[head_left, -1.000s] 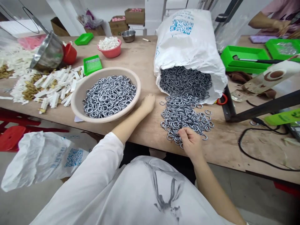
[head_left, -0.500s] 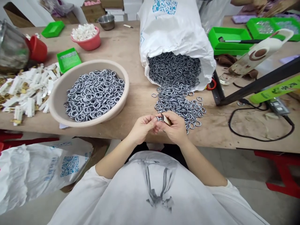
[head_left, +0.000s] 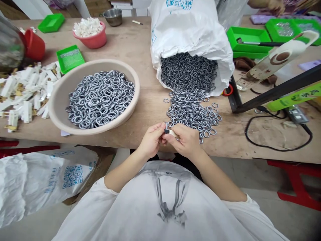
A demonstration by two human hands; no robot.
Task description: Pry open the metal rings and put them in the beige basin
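Near the table's front edge, my left hand [head_left: 151,140] is closed in a pinch on a grey ring [head_left: 166,126]. My right hand [head_left: 188,140] grips a small knife-like tool [head_left: 172,133] with a pale handle and a dark flat end. That dark end points left, against or very close to the ring; contact is partly hidden by fingers. Just beyond both hands lies a loose pile of grey rings [head_left: 189,108], spilling from the mouth of a white sack [head_left: 193,36]. Left of my hands stands a beige basin [head_left: 136,88] holding many similar rings.
White clip-like pieces [head_left: 27,90] lie heaped at the left, by green trays [head_left: 71,59] and a red bowl [head_left: 92,41]. To the right are a black metal bar [head_left: 278,92], a bottle [head_left: 273,63] and a looped cable [head_left: 247,134]. Another person's hand [head_left: 276,6] shows at top right.
The tool has swung in my right hand from pointing up and left to pointing nearly straight left at the ring. The view has shifted slightly.
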